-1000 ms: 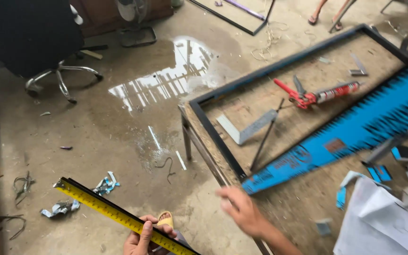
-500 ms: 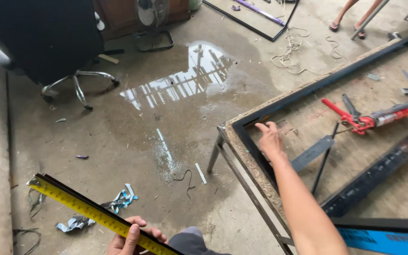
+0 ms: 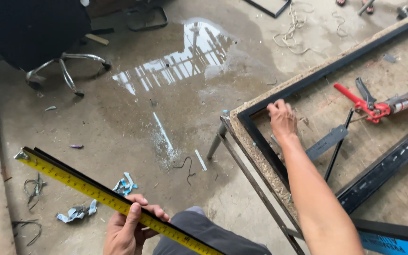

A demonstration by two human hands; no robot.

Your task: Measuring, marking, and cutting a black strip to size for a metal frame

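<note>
Two hands are occupied: the left hand (image 3: 131,226) is closed around a yellow tape measure (image 3: 105,198), while the right hand (image 3: 283,120), fingers curled, is pressed on the black frame (image 3: 260,141); measuring appears under way, and careful alignment seems required

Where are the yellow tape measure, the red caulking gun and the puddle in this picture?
yellow tape measure (image 3: 90,188): head view, on the middle of the extended blade.
red caulking gun (image 3: 378,108): head view, on the red frame near the trigger.
puddle (image 3: 185,59): head view, on the bright reflection in the water.
</note>
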